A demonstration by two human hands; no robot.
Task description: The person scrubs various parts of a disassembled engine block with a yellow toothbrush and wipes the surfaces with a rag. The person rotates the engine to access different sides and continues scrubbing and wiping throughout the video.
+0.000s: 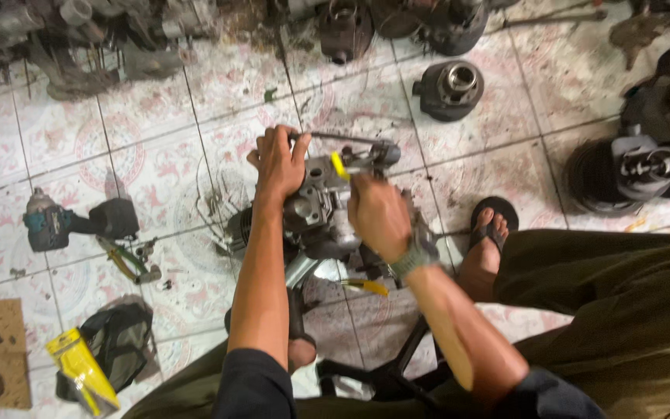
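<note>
A: The engine [321, 209] is seen low in the middle of the tiled floor [157, 140], between the two forearms. It is gripped at its upper left by the left hand [278, 164], fingers curled over the top edge.

B: And the right hand [378, 213]?

A: It is clenched around a yellow-handled tool [340, 165], whose tip is pressed against the engine's top. A wristband [415, 256] is worn on that arm.

B: What is laid around it?

A: A drill [71, 221] is seen well to the left, pliers [127, 260] just beside it. A cylinder [449, 89] is set apart above. A sandalled foot [490, 233] is planted to the right, near the engine.
</note>
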